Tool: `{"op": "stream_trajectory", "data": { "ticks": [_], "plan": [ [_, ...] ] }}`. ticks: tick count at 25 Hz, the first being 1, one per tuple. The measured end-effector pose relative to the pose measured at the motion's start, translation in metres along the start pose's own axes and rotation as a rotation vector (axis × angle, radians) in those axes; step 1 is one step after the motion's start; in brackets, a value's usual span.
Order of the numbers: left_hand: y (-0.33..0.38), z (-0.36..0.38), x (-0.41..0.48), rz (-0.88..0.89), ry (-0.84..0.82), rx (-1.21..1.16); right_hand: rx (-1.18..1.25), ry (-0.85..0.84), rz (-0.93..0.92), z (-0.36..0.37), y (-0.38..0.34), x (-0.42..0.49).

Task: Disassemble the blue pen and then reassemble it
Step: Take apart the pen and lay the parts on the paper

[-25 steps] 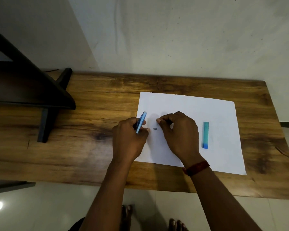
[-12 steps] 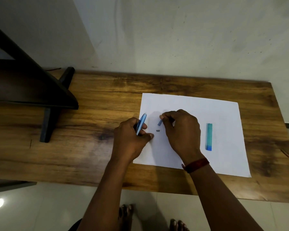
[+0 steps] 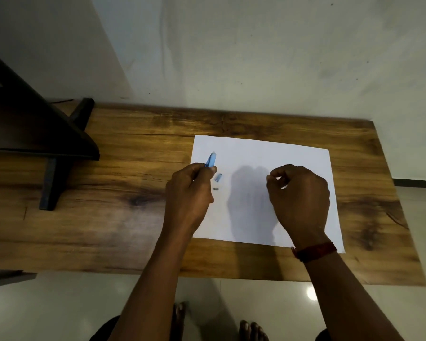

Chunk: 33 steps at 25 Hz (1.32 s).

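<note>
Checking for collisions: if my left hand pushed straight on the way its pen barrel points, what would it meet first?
Probably nothing: the left hand points the blue pen barrel up-right over bare white paper, then table; depth is unclear.

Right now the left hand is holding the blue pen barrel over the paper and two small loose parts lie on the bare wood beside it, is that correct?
Not quite. In the head view the left hand does hold the blue pen barrel, but the two small loose parts lie on the white paper, not on the bare wood.
</note>
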<state>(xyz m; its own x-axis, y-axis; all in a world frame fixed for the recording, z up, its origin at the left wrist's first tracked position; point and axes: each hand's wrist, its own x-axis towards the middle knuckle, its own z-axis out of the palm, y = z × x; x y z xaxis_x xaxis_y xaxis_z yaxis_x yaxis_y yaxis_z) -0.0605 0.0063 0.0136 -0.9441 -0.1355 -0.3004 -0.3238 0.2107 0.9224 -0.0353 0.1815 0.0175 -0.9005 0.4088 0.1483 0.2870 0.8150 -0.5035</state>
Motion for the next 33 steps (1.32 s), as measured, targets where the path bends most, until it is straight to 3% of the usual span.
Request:
{"op": "stream_trajectory", "data": {
  "ticks": [3,9,15,17,21,23,29,33],
  "plan": [
    [0.002,0.016,-0.01,0.047,-0.061,0.056,0.069,-0.039,0.035,-0.012,0.01,-0.009],
    [0.006,0.034,-0.009,-0.035,-0.173,-0.041,0.361,-0.33,0.038,-0.005,-0.012,-0.043],
    [0.001,0.033,-0.015,-0.002,-0.225,-0.031,0.307,-0.332,0.053,-0.001,-0.014,-0.042],
    [0.001,0.03,-0.017,0.047,-0.164,0.002,0.295,-0.319,0.084,0.001,-0.02,-0.039],
    [-0.001,0.015,-0.009,0.111,0.201,0.133,0.177,-0.298,0.121,0.009,-0.027,-0.034],
    [-0.001,0.007,-0.002,0.081,0.302,0.123,0.108,-0.329,0.105,0.015,-0.026,-0.036],
    [-0.003,0.01,0.002,0.046,0.249,0.161,0.062,-0.311,0.048,0.016,-0.018,-0.04],
    [-0.001,0.023,-0.006,0.114,0.175,0.212,0.082,-0.113,0.122,-0.002,0.008,-0.032]
  ]
}}
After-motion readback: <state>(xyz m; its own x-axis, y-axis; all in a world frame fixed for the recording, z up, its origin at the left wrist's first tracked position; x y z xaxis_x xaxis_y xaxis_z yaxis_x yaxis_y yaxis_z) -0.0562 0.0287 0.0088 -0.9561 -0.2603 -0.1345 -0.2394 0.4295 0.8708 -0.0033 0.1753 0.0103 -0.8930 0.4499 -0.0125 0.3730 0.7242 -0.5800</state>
